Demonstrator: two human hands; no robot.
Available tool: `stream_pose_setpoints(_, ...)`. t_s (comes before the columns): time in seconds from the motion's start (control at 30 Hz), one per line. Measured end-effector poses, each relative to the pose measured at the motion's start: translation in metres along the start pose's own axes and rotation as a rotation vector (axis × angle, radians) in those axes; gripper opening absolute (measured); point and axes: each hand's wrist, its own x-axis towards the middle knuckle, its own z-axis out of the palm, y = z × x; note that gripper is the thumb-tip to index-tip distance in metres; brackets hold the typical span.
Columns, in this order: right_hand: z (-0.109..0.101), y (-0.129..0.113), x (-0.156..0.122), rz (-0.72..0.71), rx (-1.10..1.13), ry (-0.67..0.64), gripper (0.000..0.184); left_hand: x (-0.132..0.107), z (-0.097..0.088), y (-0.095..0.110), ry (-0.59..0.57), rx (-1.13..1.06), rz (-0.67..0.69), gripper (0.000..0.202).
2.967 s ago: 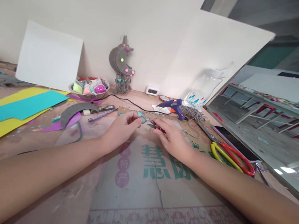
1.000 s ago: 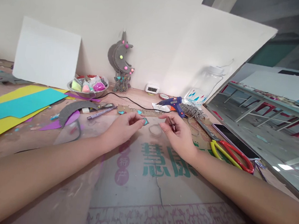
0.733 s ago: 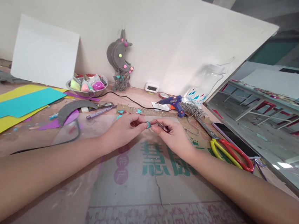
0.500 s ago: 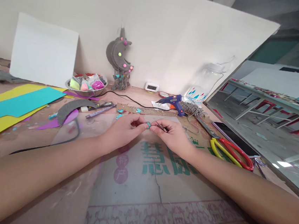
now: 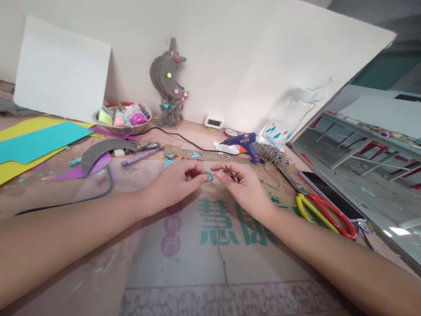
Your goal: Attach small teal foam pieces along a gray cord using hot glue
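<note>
My left hand [image 5: 174, 180] pinches a small teal felt piece [image 5: 208, 177] between thumb and fingertips, low over a printed cardboard sheet [image 5: 223, 258]. Close to its right, my right hand [image 5: 243, 183] holds small thread snips [image 5: 230, 173] in its curled fingers, with its forefinger reaching toward the teal piece. The two hands almost touch at the piece. A few more teal scraps [image 5: 169, 160] lie just beyond my left hand.
Red and yellow scissors [image 5: 324, 216] and a phone [image 5: 331, 197] lie to the right. A blue glue gun [image 5: 243, 144], grey yarn [image 5: 274, 155] and a plastic jar [image 5: 290, 118] stand behind. At left are a bowl of pompoms [image 5: 122, 119], teal and yellow sheets [image 5: 21, 147], and a grey crescent [image 5: 103, 148].
One second ago my hands were apart; the right hand with the snips has come in to meet the teal piece held by my left hand. The view shifted slightly.
</note>
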Motion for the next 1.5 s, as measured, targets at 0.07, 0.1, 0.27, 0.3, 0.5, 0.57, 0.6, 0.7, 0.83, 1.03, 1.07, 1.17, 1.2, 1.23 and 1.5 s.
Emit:
stream_pose_setpoints(0.07, 0.0013, 0.0003, -0.0004, -0.001, 0.000, -0.017, 0.021, 0.0000, 0.0007, -0.0006, -0.017, -0.009, -0.006, 0.018)
stream_pose_setpoints(0.1, 0.0019, 0.0002, -0.0006, -0.003, -0.005, -0.023, 0.020, 0.0001, 0.0010, -0.0007, -0.021, -0.013, -0.014, 0.018)
stream_pose_setpoints(0.27, 0.0027, -0.0009, -0.0003, 0.000, 0.004, -0.051, 0.015, 0.0010, 0.0019, -0.0017, -0.037, -0.004, -0.009, 0.017)
stream_pose_setpoints(0.3, 0.0023, -0.0008, -0.0001, 0.001, 0.016, -0.054, 0.016, 0.0011, 0.0017, -0.0017, -0.038, 0.003, -0.004, 0.017)
stream_pose_setpoints(0.5, -0.0003, 0.0057, 0.0002, -0.030, 0.131, 0.039, 0.023, -0.0014, -0.0013, 0.0029, 0.007, 0.031, -0.041, 0.017)
stream_pose_setpoints(0.57, -0.0007, 0.0073, 0.0001, -0.030, 0.138, 0.032, 0.029, -0.0022, -0.0018, 0.0049, 0.026, 0.020, -0.064, 0.016)
stream_pose_setpoints(0.6, -0.0008, 0.0074, 0.0001, -0.030, 0.112, 0.025, 0.032, -0.0023, -0.0019, 0.0055, 0.032, 0.014, -0.072, 0.016)
stream_pose_setpoints(0.7, -0.0004, 0.0048, 0.0001, -0.020, 0.008, 0.015, 0.032, -0.0013, -0.0014, 0.0046, 0.035, 0.012, -0.080, 0.017)
stream_pose_setpoints(0.83, 0.0006, -0.0003, 0.0003, 0.008, -0.009, 0.015, 0.024, 0.0006, -0.0004, 0.0009, 0.029, 0.012, -0.063, 0.018)
stream_pose_setpoints(1.03, 0.0038, -0.0014, 0.0002, -0.001, -0.034, -0.047, 0.016, 0.0013, -0.0004, 0.0015, 0.017, 0.005, -0.068, 0.018)
stream_pose_setpoints(1.07, 0.0044, -0.0009, 0.0002, 0.000, -0.037, -0.046, 0.015, 0.0014, -0.0004, 0.0016, 0.013, 0.001, -0.064, 0.017)
stream_pose_setpoints(1.17, 0.0053, 0.0009, 0.0004, -0.003, -0.049, -0.050, 0.015, 0.0015, -0.0001, 0.0005, 0.008, -0.007, -0.048, 0.017)
stream_pose_setpoints(1.2, 0.0053, 0.0013, 0.0005, -0.004, -0.051, -0.051, 0.015, 0.0014, 0.0001, -0.0001, 0.007, -0.004, -0.043, 0.018)
stream_pose_setpoints(1.23, 0.0053, 0.0016, 0.0005, -0.006, -0.050, -0.052, 0.015, 0.0014, 0.0002, -0.0008, 0.005, 0.000, -0.039, 0.019)
stream_pose_setpoints(1.5, 0.0043, 0.0001, -0.0011, 0.004, -0.037, -0.059, 0.017, 0.0011, -0.0002, -0.0020, -0.026, 0.018, -0.008, 0.023)
